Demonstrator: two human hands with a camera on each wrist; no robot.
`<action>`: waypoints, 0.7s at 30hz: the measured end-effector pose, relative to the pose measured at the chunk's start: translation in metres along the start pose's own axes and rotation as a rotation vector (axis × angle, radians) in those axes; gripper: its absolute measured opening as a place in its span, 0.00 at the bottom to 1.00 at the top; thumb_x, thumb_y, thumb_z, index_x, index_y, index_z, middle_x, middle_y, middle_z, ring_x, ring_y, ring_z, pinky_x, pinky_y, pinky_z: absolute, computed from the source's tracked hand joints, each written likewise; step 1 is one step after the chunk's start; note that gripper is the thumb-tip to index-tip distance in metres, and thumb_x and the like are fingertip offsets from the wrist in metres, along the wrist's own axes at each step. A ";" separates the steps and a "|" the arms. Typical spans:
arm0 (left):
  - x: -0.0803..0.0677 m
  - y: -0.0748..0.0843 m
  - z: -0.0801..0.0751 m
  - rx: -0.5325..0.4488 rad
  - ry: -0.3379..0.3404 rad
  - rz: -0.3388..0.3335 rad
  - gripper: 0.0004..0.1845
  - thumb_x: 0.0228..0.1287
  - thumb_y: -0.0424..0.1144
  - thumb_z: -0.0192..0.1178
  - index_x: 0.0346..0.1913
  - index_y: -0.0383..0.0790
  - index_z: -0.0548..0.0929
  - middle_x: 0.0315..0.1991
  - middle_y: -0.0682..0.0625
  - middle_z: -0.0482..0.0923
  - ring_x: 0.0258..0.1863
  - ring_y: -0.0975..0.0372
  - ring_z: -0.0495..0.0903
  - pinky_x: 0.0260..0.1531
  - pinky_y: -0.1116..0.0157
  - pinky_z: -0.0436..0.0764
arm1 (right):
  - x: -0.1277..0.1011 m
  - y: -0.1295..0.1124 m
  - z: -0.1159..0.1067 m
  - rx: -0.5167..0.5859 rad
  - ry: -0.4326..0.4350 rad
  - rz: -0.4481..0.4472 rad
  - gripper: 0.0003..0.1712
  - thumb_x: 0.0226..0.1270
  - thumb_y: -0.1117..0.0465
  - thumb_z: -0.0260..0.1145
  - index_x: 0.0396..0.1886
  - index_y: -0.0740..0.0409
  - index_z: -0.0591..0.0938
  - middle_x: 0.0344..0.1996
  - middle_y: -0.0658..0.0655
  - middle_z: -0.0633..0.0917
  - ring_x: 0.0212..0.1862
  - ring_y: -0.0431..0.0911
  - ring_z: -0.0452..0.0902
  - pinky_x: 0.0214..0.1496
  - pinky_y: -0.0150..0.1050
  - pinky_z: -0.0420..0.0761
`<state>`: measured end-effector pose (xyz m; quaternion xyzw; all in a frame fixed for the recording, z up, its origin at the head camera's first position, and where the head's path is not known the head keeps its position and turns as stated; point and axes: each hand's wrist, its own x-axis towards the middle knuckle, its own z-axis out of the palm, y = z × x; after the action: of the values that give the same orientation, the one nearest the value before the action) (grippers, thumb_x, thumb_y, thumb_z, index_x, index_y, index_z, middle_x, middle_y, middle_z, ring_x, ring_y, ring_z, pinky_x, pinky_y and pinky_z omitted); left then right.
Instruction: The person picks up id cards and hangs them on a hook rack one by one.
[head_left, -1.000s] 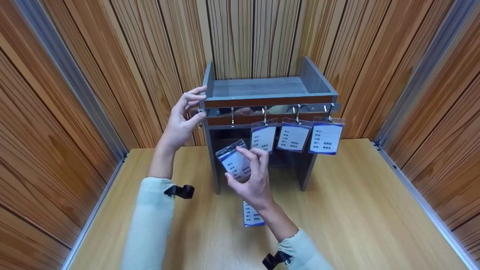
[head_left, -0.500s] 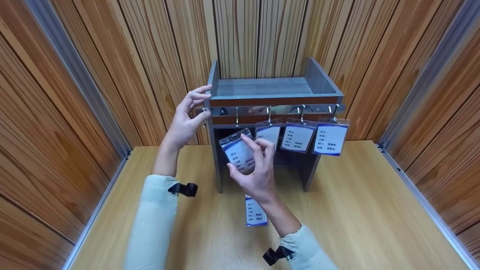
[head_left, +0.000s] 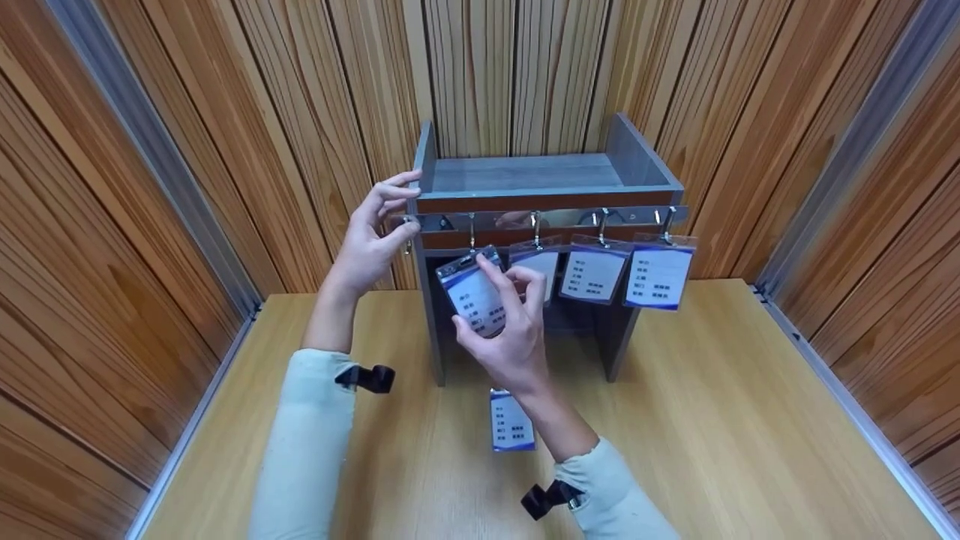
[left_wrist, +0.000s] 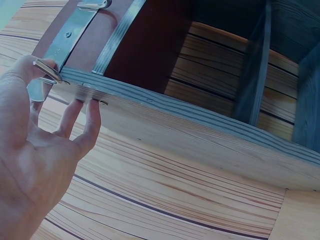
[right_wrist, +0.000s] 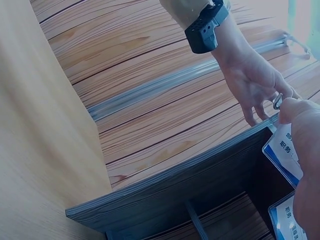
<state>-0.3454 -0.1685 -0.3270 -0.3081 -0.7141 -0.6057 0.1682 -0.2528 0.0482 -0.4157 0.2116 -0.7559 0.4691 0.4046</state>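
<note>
A small grey shelf unit [head_left: 525, 176] stands on the table, with a metal hook rail [head_left: 570, 218] across its front. Three plastic badge holders [head_left: 592, 274] hang from the hooks on the right. My right hand [head_left: 491, 311] pinches a fourth badge holder [head_left: 466, 289], whose top edge sits just under the second hook from the left. My left hand [head_left: 405, 206] touches the shelf's upper left corner with nearly straight fingers [left_wrist: 92, 117], the thumb by the end hook [left_wrist: 45, 75]. In the right wrist view the held badge [right_wrist: 282, 150] shows beside my right fingers [right_wrist: 305, 150].
One more badge holder [head_left: 510, 421] lies flat on the wooden table [head_left: 712, 420], partly under my right forearm. Wood-panelled walls [head_left: 187, 150] close in at the back and on both sides. A black strap sits on each wrist.
My right hand has raised the badge holder from below the shelf front up to the hook rail. The left hand has stayed on the shelf's corner.
</note>
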 end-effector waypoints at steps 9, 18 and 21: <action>0.000 0.000 0.000 0.002 0.007 -0.008 0.19 0.79 0.24 0.58 0.68 0.30 0.77 0.85 0.42 0.71 0.84 0.46 0.71 0.86 0.37 0.64 | 0.003 0.001 0.001 -0.005 -0.018 0.071 0.45 0.61 0.64 0.86 0.79 0.56 0.80 0.63 0.64 0.70 0.68 0.55 0.71 0.70 0.50 0.87; -0.001 0.000 0.000 0.015 0.005 -0.005 0.19 0.79 0.25 0.58 0.68 0.30 0.77 0.85 0.42 0.71 0.84 0.46 0.70 0.87 0.38 0.62 | 0.006 0.001 0.003 -0.021 -0.029 0.088 0.45 0.64 0.61 0.85 0.80 0.54 0.80 0.63 0.63 0.70 0.69 0.55 0.70 0.72 0.52 0.85; -0.001 0.000 0.000 0.007 0.006 0.001 0.19 0.78 0.24 0.59 0.68 0.29 0.77 0.85 0.41 0.71 0.84 0.45 0.71 0.87 0.38 0.62 | 0.008 0.002 0.004 -0.018 -0.030 0.087 0.45 0.63 0.62 0.86 0.80 0.55 0.80 0.63 0.64 0.69 0.68 0.55 0.70 0.71 0.51 0.85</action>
<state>-0.3449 -0.1691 -0.3271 -0.3062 -0.7155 -0.6041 0.1717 -0.2605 0.0459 -0.4111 0.1820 -0.7744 0.4763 0.3746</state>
